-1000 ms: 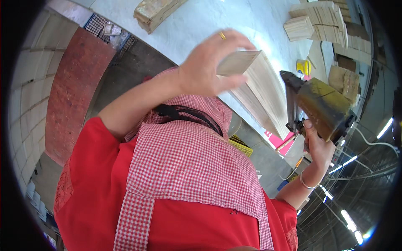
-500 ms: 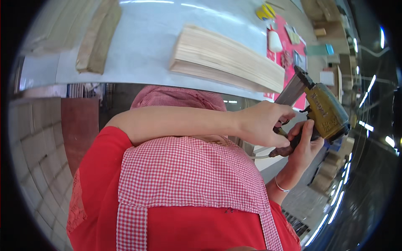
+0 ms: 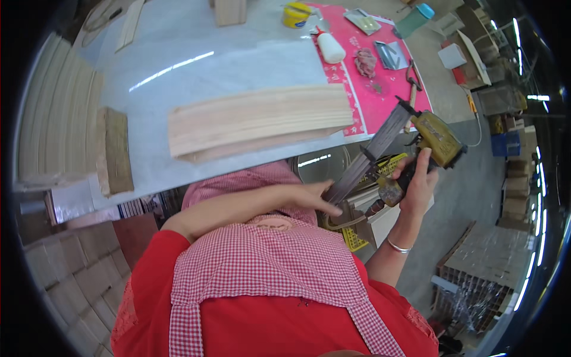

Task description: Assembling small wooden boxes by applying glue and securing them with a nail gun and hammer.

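My right hand is wrapped round the dark handle of a yellow air nail gun. The gun's long grey magazine slants down toward my apron. At the magazine's lower end is my left hand, its thumb and fingers apart on either side of that end. Whether the palm presses on it I cannot tell. A pale hose runs from the bottom of the handle. Left of the gun, a stack of pale wooden strips lies along the table's near edge.
On the grey table stand a yellow tub and a white bottle. A pink sheet carries a crumpled cloth and a hammer. More boards and a wood block lie left. A yellow crate is below.
My left hand has moved from beside the gun's handle to the lower end of the magazine. The right hand still grips the gun. My view has shifted, showing more of the table and floor.
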Available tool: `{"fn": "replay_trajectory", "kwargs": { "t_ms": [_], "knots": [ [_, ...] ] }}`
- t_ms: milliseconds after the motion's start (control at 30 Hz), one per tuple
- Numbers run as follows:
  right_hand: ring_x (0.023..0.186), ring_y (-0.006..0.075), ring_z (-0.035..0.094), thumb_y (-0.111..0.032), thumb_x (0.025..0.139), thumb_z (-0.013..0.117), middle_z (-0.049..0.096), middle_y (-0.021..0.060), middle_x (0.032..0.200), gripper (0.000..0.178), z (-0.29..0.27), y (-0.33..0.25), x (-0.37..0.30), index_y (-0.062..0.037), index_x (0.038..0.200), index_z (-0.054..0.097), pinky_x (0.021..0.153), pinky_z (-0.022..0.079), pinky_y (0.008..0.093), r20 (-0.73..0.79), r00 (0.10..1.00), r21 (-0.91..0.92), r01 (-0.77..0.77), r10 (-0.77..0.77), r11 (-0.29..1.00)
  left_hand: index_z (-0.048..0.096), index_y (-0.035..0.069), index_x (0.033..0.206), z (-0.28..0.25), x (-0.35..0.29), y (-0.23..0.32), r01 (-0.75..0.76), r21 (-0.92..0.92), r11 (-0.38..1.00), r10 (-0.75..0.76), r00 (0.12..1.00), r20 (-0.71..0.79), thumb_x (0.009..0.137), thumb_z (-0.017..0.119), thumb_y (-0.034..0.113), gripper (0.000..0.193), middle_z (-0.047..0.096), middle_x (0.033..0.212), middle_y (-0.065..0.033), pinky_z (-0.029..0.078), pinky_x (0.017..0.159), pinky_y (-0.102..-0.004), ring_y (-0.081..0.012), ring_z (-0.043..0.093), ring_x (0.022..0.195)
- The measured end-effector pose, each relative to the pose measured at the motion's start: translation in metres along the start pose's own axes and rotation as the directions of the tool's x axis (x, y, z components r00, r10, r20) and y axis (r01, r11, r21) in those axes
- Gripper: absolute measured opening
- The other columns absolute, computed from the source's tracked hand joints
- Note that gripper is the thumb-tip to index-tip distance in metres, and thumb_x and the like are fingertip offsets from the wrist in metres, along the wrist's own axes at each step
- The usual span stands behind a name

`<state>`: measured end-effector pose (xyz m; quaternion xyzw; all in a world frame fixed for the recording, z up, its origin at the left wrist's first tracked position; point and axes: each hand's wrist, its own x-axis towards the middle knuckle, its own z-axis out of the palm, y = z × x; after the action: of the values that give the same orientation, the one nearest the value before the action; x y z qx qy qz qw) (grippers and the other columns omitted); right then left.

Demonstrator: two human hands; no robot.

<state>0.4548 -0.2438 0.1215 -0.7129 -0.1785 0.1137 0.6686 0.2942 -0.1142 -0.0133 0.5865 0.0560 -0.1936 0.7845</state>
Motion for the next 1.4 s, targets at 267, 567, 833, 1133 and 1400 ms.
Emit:
{"fn": "replay_trajectory", "kwargs": {
  "t_ms": [267, 567, 833, 1133, 1400],
  "knots": [
    [0.048, 0.0155, 0.06, -0.04, 0.096, 0.061, 0.058, 0.0058, 0.061, 0.041, -0.012, 0.096, 0.114, -0.0017, 0.08, 0.059, 0.043, 0.047, 0.0285, 0.005, 0.972, -0.153, -0.233, 0.236, 0.96, 0.024, 0.008, 0.147, -0.015, 0.008, 0.002, 0.171, -0.548, 0.819, -0.125, 0.985, 0.12, 0.093, 0.067, 0.029, 0.073, 0.052, 0.132, -0.0156, 0.052, 0.092, -0.0392, -0.026, 0.054, 0.122],
    [0.058, 0.0333, 0.065, -0.033, 0.089, 0.068, 0.063, 0.0208, 0.063, 0.036, -0.016, 0.098, 0.199, 0.0005, 0.077, 0.071, 0.057, 0.051, 0.0419, 0.092, 0.992, -0.889, 0.119, -0.083, 0.442, 0.014, 0.009, 0.154, -0.039, 0.014, 0.003, 0.098, -0.73, 0.676, 0.048, 0.983, 0.176, 0.099, 0.056, 0.016, 0.069, 0.053, 0.134, -0.0133, 0.049, 0.099, -0.0365, -0.0229, 0.057, 0.12],
    [0.075, 0.0357, 0.068, -0.021, 0.085, 0.069, 0.069, 0.0177, 0.078, 0.021, 0.061, 0.135, 0.351, -0.0015, 0.09, 0.073, 0.071, 0.054, 0.0424, 0.288, 0.791, -0.744, 0.54, -0.54, 0.394, 0.007, 0.007, 0.156, -0.047, 0.009, 0.019, 0.177, -0.615, 0.769, -0.033, 0.971, 0.238, 0.095, 0.061, 0.025, 0.083, 0.051, 0.135, -0.0121, 0.045, 0.098, -0.0303, -0.0161, 0.052, 0.121],
    [0.09, 0.0413, 0.069, -0.013, 0.081, 0.06, 0.07, 0.0262, 0.092, 0.02, 0.077, 0.156, 0.394, 0.0001, 0.089, 0.073, 0.081, 0.056, 0.0488, 0.206, 0.965, -0.962, 0.23, -0.163, 0.146, 0.001, 0.006, 0.157, -0.058, 0.005, 0.034, 0.141, -0.446, 0.884, -0.051, 0.977, 0.209, 0.093, 0.06, 0.04, 0.094, 0.037, 0.148, -0.0247, 0.031, 0.114, -0.0386, -0.0286, 0.04, 0.138],
    [0.085, 0.0406, 0.069, -0.018, 0.079, 0.064, 0.069, 0.0251, 0.088, 0.02, 0.063, 0.167, 0.395, -0.0011, 0.084, 0.073, 0.081, 0.055, 0.048, 0.156, 0.962, -0.952, 0.207, -0.226, 0.224, 0.004, 0.008, 0.157, -0.051, 0.0, 0.038, 0.183, -0.531, 0.827, -0.078, 0.974, 0.214, 0.093, 0.06, 0.032, 0.089, 0.038, 0.148, -0.0183, 0.036, 0.112, -0.0386, -0.0254, 0.043, 0.135]
  ]
}}
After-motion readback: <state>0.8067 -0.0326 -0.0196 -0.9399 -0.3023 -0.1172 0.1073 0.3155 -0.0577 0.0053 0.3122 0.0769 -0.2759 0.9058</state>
